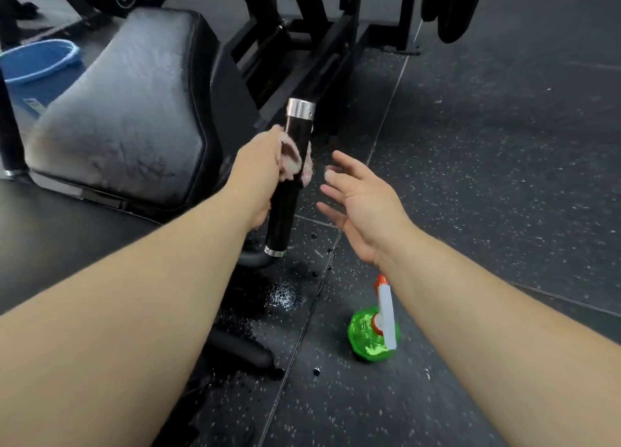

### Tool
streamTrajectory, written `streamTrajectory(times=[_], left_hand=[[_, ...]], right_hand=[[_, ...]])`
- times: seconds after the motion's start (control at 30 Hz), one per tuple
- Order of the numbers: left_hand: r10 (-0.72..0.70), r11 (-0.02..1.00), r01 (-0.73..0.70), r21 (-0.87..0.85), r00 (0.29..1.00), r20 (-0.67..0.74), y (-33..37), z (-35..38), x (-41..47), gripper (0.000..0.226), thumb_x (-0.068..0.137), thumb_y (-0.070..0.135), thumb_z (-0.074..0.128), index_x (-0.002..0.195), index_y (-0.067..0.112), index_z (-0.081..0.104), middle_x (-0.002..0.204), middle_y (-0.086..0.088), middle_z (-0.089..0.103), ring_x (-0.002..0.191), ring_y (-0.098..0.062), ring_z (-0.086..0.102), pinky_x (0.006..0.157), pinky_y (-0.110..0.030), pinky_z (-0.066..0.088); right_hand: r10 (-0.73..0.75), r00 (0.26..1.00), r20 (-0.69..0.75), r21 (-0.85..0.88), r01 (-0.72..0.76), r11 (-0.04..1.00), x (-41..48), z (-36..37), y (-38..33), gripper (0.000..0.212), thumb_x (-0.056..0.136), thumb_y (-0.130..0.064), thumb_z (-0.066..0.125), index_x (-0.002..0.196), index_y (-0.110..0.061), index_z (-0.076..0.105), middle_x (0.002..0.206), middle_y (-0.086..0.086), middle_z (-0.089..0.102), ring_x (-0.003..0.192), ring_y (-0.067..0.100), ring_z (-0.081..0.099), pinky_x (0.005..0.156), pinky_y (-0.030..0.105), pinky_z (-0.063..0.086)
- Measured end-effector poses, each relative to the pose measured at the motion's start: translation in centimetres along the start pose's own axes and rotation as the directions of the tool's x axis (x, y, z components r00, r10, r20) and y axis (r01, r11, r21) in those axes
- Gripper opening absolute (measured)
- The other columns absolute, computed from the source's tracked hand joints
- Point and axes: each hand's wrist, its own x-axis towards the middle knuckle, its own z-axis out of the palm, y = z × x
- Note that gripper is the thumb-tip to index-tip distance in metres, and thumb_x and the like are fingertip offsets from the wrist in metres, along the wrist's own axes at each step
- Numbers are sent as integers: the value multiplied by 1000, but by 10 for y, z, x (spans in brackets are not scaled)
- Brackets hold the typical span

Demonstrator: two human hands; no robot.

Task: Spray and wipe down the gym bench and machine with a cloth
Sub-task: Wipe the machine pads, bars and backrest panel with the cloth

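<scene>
Head view: a cloth is held against the machine handle.
The cloth is clenched round the handle by the left hand; the right hand is spread open, grasping nothing, just right of it. The spray bottle is seen on the floor nearer than the handle.

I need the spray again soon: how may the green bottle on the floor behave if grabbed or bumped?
The green bottle seems to stand upright under a tall white trigger head, so a bump may tip it. Its translucent plastic suggests a light, squeezable body. Wet patches on the floor hint at slippery sides.
</scene>
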Motion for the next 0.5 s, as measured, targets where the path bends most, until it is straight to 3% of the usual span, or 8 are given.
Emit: streamTrajectory(times=[0.1, 0.17, 0.2, 0.27, 0.3, 0.37, 0.5], left_hand=[[65, 978, -74, 197, 997, 51, -9, -5, -4, 23, 67, 8, 47, 83, 4, 62, 74, -17, 62, 67, -23, 55, 67, -31, 46], [79, 947, -80, 312, 997, 17, -3, -8, -2, 27, 68, 6, 47, 87, -3, 64, 72, -15, 66, 64, -23, 55, 62, -30, 44], [74, 942, -63, 331, 997, -20, 3, -10, 1, 29, 73, 6, 47, 94, 2, 66, 74, -13, 67, 63, -23, 55, 57, -28, 43], [52, 973, -36, 229, 997, -61, 14, -13, 3, 27, 90, 15, 44, 98, 25, 68, 79, -7, 68, 64, -19, 59, 53, -26, 44], [35, 982, -26, 188, 998, -47, 15, -12, 3, 27, 97, 25, 42, 91, 28, 68, 76, -4, 68, 63, -16, 60, 57, -26, 46], [1, 973, 12, 233, 998, -57, 11, -7, 2, 48, 101, 43, 36, 76, 19, 68, 64, 1, 67, 60, -14, 59, 63, -29, 46], [-106, 888, 195, 416, 968, -227, -45, -21, -29, 55, 96, 50, 35, 78, 13, 71, 63, -6, 69, 66, -27, 63, 72, -36, 53]], right_hand=[[-32, 999, 38, -101, 35, 994, -2, 1, 7, 40, 97, -13, 57, 131, -34, 56, 117, -14, 58, 108, 8, 57, 95, 33, 54], [-35, 998, 54, -148, 43, 988, -5, 5, 8, 44, 97, -14, 57, 136, -35, 54, 114, -19, 57, 110, 6, 56, 97, 33, 52], [-57, 996, 68, -154, 67, 986, -5, 7, 6, 46, 97, -14, 56, 137, -35, 52, 116, -20, 57, 112, 6, 57, 97, 33, 52], [-84, 993, 80, -123, 93, 988, -3, 12, 3, 47, 97, -12, 55, 138, -35, 51, 123, -14, 60, 113, 8, 60, 92, 30, 54], [-88, 993, 77, -101, 95, 990, -1, 15, 3, 48, 97, -9, 55, 138, -34, 51, 125, -10, 62, 111, 8, 62, 88, 28, 55], [-101, 992, 70, -79, 107, 991, 1, 20, 3, 49, 97, -5, 54, 139, -30, 51, 123, -7, 64, 105, 7, 65, 82, 24, 57], [-112, 993, 35, -159, 116, 981, 0, 21, 9, 48, 97, -7, 54, 140, -26, 52, 130, -5, 61, 112, 10, 63, 99, 32, 52]])
